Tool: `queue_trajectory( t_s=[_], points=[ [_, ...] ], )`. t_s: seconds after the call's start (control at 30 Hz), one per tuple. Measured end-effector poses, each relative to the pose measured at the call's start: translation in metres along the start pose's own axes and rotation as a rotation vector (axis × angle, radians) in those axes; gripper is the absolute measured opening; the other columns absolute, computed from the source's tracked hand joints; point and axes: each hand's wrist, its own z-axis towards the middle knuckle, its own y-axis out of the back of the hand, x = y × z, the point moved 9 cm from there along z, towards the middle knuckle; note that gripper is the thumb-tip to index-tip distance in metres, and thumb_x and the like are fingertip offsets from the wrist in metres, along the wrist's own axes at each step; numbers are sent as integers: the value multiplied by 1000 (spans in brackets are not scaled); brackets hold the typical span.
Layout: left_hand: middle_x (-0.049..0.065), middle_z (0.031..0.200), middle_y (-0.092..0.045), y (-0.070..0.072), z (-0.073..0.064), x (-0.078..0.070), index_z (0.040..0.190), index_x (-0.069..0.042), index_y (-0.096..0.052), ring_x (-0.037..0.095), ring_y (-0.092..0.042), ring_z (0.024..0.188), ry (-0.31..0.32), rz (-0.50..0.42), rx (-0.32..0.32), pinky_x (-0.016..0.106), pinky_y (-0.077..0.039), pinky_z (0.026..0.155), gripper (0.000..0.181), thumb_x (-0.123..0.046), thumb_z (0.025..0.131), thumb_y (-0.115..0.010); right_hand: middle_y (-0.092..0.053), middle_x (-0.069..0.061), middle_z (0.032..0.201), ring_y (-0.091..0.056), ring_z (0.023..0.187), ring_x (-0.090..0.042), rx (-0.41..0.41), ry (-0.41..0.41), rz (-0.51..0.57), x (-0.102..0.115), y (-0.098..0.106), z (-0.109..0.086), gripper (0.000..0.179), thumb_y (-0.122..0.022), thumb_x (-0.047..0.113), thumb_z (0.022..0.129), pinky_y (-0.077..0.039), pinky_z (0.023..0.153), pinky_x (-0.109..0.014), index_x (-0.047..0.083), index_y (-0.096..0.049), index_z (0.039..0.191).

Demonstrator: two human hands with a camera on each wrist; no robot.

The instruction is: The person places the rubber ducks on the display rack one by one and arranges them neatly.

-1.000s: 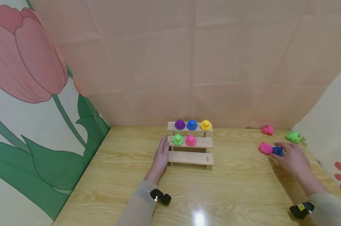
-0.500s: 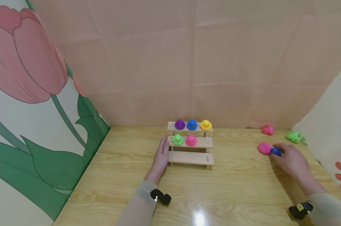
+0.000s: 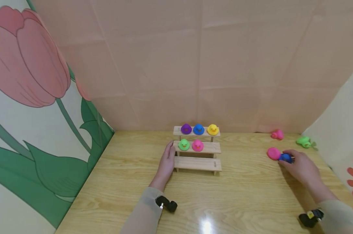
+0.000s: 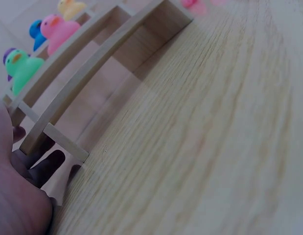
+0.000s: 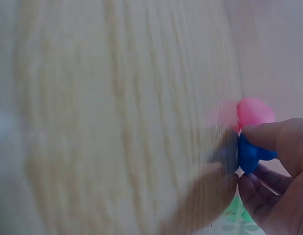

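A three-tier wooden stand (image 3: 198, 163) carries small rubber ducks. Purple (image 3: 186, 129), blue and yellow ducks line its top step, with a green duck (image 3: 183, 144) and a pink duck (image 3: 197, 145) on the middle one. My left hand (image 3: 165, 161) rests along the stand's left end, fingers extended; the left wrist view has some fingertips behind the boards. Over on the right, my right hand (image 3: 302, 165) pinches a blue rubber duck (image 5: 249, 153) between thumb and fingers, down at the tabletop. Right beside that duck lies another pink duck (image 3: 273, 153), on its left in the head view.
Farther back on the right, a pink duck (image 3: 277, 134) and a green duck (image 3: 304, 142) lie on the wooden table (image 3: 240, 195), near the white side panel. A pinkish cloth backdrop (image 3: 153, 71) closes off the back, and a tulip-printed panel (image 3: 33, 65) stands at left.
My right hand has shifted slightly left, and the blue duck has turned in its fingers. The pink duck beside it has moved a little left. My left hand stays at the stand.
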Motion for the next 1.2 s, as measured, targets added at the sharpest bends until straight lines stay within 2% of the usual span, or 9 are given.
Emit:
queue_trajectory(
  t_s=[0.13,0.3,0.43,0.77,0.83,0.93,1.0,1.07,1.2],
  points=[
    [11,175,-40,0,0,-1,173,-26,-39,37,-31,163,-5,-1,-1,58,-23,134,58,-50,121,-37,-61,-43,128,-62,105,-56,12,-5,16,1,1,0,62,-78,38,105,-53,79,-68,-9,-59,140],
    [10,175,-41,0,-1,0,173,-25,-39,37,-30,163,-6,1,-2,57,-23,134,59,-51,121,-36,-62,-40,129,-62,107,-53,-23,22,34,16,7,-1,64,-79,40,105,-52,71,-46,-8,-59,142],
    [10,175,-41,0,-1,2,173,-25,-40,37,-30,164,-4,-3,-4,59,-23,134,60,-54,120,-35,-63,-37,128,-64,107,-51,-52,48,59,35,12,-1,65,-81,39,103,-50,69,-35,-7,-59,142],
    [8,175,-41,-1,-1,1,173,-29,-39,36,-30,164,1,5,0,58,-23,134,61,-57,119,-35,-66,-35,127,-71,104,-57,-121,137,186,96,30,-1,53,-86,21,100,-50,66,-11,-7,-60,137],
    [8,175,-41,-1,-1,1,173,-28,-39,36,-31,163,0,11,-1,59,-23,134,61,-57,119,-35,-67,-35,125,-73,102,-56,-136,150,194,108,32,-3,50,-87,18,99,-56,67,-15,-6,-61,135],
    [8,175,-41,-1,-1,1,173,-27,-39,36,-31,163,0,13,-3,58,-24,134,61,-56,120,-35,-66,-35,125,-72,103,-56,-144,157,196,123,32,-5,49,-87,16,99,-67,72,-35,-7,-60,133],
    [8,175,-41,-1,0,0,173,-26,-39,35,-32,163,1,11,-4,56,-24,134,60,-54,120,-35,-67,-34,124,-72,105,-56,-146,160,202,133,32,-7,48,-87,16,99,-67,74,-38,-7,-60,131],
    [8,175,-42,0,0,0,173,-26,-40,34,-32,163,-2,5,-4,56,-24,134,59,-53,120,-35,-68,-33,124,-72,107,-55,-144,167,217,142,32,-8,47,-87,16,99,-64,75,-26,-6,-60,131],
    [8,175,-42,0,0,1,173,-26,-40,34,-32,163,-2,3,-4,56,-24,134,59,-53,120,-35,-69,-27,123,-72,111,-51,-148,197,258,161,30,-12,46,-87,16,99,-44,76,-1,-4,-61,131]
  ],
)
